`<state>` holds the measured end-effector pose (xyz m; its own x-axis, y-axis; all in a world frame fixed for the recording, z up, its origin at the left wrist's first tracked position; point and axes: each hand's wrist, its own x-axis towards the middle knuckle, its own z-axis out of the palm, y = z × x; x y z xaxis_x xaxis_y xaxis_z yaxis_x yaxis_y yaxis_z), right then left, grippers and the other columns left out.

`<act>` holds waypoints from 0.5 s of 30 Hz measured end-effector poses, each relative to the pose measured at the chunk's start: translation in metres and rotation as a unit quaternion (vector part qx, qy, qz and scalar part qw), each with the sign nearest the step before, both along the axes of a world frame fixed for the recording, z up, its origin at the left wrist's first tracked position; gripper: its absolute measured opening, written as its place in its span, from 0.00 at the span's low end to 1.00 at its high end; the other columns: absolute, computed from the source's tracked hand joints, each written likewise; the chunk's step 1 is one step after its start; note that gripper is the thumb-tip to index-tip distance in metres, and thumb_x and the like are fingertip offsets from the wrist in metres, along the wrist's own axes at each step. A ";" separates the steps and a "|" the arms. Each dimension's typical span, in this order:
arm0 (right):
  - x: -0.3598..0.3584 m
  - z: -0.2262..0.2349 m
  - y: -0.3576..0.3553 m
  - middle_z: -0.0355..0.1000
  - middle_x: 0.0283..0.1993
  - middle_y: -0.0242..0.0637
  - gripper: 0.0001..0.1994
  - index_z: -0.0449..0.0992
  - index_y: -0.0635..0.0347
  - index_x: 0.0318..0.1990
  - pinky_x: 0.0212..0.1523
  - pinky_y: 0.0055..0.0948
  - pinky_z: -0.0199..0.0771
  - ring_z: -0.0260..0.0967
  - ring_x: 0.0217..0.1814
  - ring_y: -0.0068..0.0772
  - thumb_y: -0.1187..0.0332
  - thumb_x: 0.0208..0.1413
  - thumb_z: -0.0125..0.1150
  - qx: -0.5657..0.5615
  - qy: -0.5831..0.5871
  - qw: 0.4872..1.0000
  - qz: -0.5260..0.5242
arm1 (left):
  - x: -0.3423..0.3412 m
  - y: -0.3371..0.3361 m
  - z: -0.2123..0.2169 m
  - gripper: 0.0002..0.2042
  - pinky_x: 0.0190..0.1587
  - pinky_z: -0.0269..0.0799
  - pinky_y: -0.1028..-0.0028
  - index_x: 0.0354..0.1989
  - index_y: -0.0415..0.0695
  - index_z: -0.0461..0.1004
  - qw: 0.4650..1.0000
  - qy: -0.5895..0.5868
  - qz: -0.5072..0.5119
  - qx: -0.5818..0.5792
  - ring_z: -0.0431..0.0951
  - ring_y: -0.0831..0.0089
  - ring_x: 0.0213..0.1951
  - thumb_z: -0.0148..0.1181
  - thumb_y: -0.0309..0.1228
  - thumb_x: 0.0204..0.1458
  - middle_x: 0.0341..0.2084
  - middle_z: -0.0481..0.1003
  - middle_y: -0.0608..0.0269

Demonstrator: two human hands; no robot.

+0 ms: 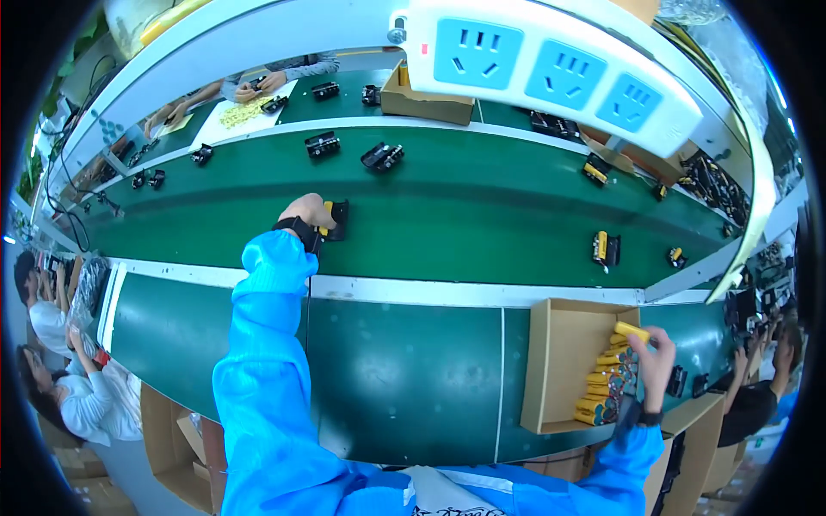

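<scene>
Two hands are at work, each in a blue sleeve. The left hand [307,212] reaches far out over the green belt [482,219] and rests its fingers on a black holder [336,219] with a yellow battery [327,218] in it; the fingers curl down over the near end of the holder, but whether they pinch it or only touch it cannot be told. The holder sits flat on the belt, just beyond the fingertips.

The right hand [656,357] is closed around one yellow cell [631,331], held between thumb and fingers above the far corner of a cardboard box [561,361]. Below that hand a heap of yellow cells [607,387] lies against the box's right wall.

Beyond the left hand, more black holders [382,156] lie spread on the belt; off to the right of it another holder with a yellow cell [605,248] sits on the belt. A white power strip [551,73] with blue sockets hangs overhead. Other people sit at both sides and across the belt.
</scene>
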<state>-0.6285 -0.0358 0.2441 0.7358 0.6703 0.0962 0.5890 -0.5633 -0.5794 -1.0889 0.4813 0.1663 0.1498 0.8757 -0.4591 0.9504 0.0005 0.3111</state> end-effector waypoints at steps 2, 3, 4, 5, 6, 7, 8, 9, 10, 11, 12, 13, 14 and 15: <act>-0.011 0.012 -0.017 0.76 0.39 0.36 0.13 0.78 0.66 0.39 0.45 0.26 0.67 0.71 0.39 0.30 0.66 0.53 0.70 0.029 0.083 0.995 -0.041 | 0.019 0.019 0.018 0.27 0.50 0.77 0.58 0.46 0.40 0.79 0.977 0.163 -0.124 0.056 0.81 0.52 0.46 0.72 0.42 0.37 0.47 0.78 0.44; -0.014 0.016 -0.030 0.75 0.41 0.35 0.12 0.77 0.65 0.43 0.47 0.27 0.67 0.70 0.41 0.29 0.66 0.56 0.67 0.120 0.094 0.987 -0.042 | 0.039 0.031 0.023 0.27 0.53 0.74 0.56 0.47 0.42 0.79 0.981 0.125 -0.132 0.068 0.78 0.51 0.51 0.71 0.42 0.37 0.48 0.77 0.45; -0.020 0.017 -0.040 0.75 0.43 0.34 0.12 0.76 0.65 0.46 0.49 0.28 0.67 0.70 0.44 0.28 0.66 0.60 0.63 0.209 0.102 0.971 -0.046 | 0.062 0.038 0.025 0.27 0.57 0.71 0.54 0.48 0.44 0.79 0.983 0.087 -0.143 0.079 0.75 0.49 0.55 0.70 0.42 0.37 0.50 0.77 0.46; -0.032 0.017 -0.043 0.75 0.43 0.34 0.12 0.76 0.65 0.46 0.49 0.28 0.67 0.70 0.44 0.28 0.66 0.60 0.63 0.209 0.099 0.971 -0.058 | 0.084 0.034 0.019 0.25 0.58 0.67 0.52 0.47 0.45 0.79 0.977 0.076 -0.169 0.105 0.73 0.49 0.56 0.69 0.42 0.38 0.50 0.76 0.49; -0.046 0.017 -0.047 0.74 0.44 0.35 0.13 0.74 0.64 0.48 0.51 0.28 0.67 0.69 0.46 0.28 0.66 0.61 0.62 0.308 0.142 0.938 -0.064 | 0.105 0.028 0.014 0.24 0.60 0.64 0.50 0.46 0.46 0.80 0.970 0.063 -0.195 0.130 0.71 0.49 0.57 0.68 0.42 0.39 0.50 0.76 0.51; -0.065 0.018 -0.048 0.73 0.46 0.35 0.14 0.73 0.63 0.50 0.52 0.29 0.66 0.69 0.48 0.28 0.65 0.63 0.60 0.406 0.180 0.893 -0.068 | 0.121 0.026 0.001 0.24 0.60 0.64 0.50 0.46 0.46 0.80 0.968 0.058 -0.207 0.130 0.71 0.49 0.57 0.68 0.42 0.39 0.50 0.76 0.51; -0.081 0.018 -0.044 0.72 0.47 0.36 0.14 0.72 0.62 0.52 0.54 0.29 0.66 0.68 0.49 0.28 0.64 0.64 0.58 0.501 0.217 0.835 -0.062 | 0.132 0.028 -0.019 0.23 0.60 0.61 0.50 0.45 0.47 0.80 0.966 0.052 -0.169 0.187 0.69 0.50 0.58 0.69 0.42 0.38 0.50 0.75 0.52; -0.098 0.016 -0.044 0.72 0.47 0.36 0.14 0.72 0.62 0.52 0.54 0.29 0.66 0.68 0.49 0.28 0.64 0.64 0.58 0.504 0.207 0.836 -0.064 | 0.141 0.034 -0.038 0.23 0.61 0.57 0.50 0.44 0.47 0.81 0.961 0.041 -0.130 0.242 0.67 0.50 0.58 0.69 0.42 0.38 0.49 0.75 0.53; -0.122 0.011 -0.048 0.72 0.47 0.36 0.15 0.70 0.62 0.54 0.55 0.30 0.66 0.67 0.50 0.28 0.63 0.65 0.57 0.535 0.257 0.804 -0.044 | 0.139 0.040 -0.050 0.23 0.61 0.57 0.50 0.44 0.47 0.81 0.960 0.035 -0.133 0.242 0.67 0.50 0.58 0.69 0.42 0.38 0.49 0.75 0.53; -0.147 0.004 -0.050 0.71 0.48 0.37 0.16 0.69 0.61 0.55 0.55 0.30 0.65 0.67 0.50 0.29 0.62 0.65 0.56 0.562 0.307 0.768 -0.022 | 0.134 0.048 -0.061 0.23 0.60 0.58 0.50 0.44 0.47 0.81 0.957 0.031 -0.129 0.259 0.67 0.50 0.57 0.69 0.43 0.37 0.49 0.75 0.52; -0.163 0.001 -0.046 0.70 0.48 0.37 0.17 0.68 0.60 0.56 0.56 0.31 0.65 0.66 0.51 0.29 0.61 0.66 0.55 0.584 0.356 0.729 0.004 | 0.130 0.056 -0.069 0.23 0.59 0.58 0.51 0.43 0.46 0.81 0.953 0.026 -0.120 0.277 0.68 0.51 0.56 0.70 0.43 0.37 0.48 0.75 0.51; -0.177 -0.002 -0.036 0.70 0.48 0.37 0.17 0.68 0.60 0.56 0.56 0.31 0.65 0.66 0.51 0.29 0.61 0.66 0.55 0.583 0.355 0.730 0.011 | 0.124 0.062 -0.068 0.23 0.58 0.58 0.51 0.43 0.46 0.81 0.949 0.024 -0.109 0.295 0.68 0.51 0.55 0.70 0.43 0.36 0.48 0.75 0.51; -0.194 -0.006 -0.031 0.70 0.46 0.37 0.16 0.68 0.60 0.56 0.54 0.31 0.66 0.66 0.48 0.31 0.61 0.66 0.53 0.552 0.395 0.734 0.009 | 0.123 0.057 -0.060 0.23 0.58 0.58 0.51 0.43 0.46 0.81 0.950 0.018 -0.110 0.292 0.68 0.51 0.55 0.70 0.43 0.36 0.48 0.75 0.51; -0.213 -0.011 -0.031 0.70 0.43 0.37 0.15 0.68 0.60 0.55 0.52 0.31 0.68 0.67 0.46 0.32 0.61 0.67 0.52 0.520 0.432 0.737 -0.002 | 0.125 0.043 -0.041 0.23 0.59 0.57 0.51 0.43 0.46 0.81 0.952 0.003 -0.167 0.258 0.67 0.50 0.55 0.70 0.43 0.36 0.48 0.75 0.51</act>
<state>-0.8417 -0.0668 0.2334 0.8250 0.5628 0.0506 -0.2541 0.4494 -0.8565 -0.9638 0.5243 0.1255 0.4582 0.8887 0.0180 0.8724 -0.4535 0.1825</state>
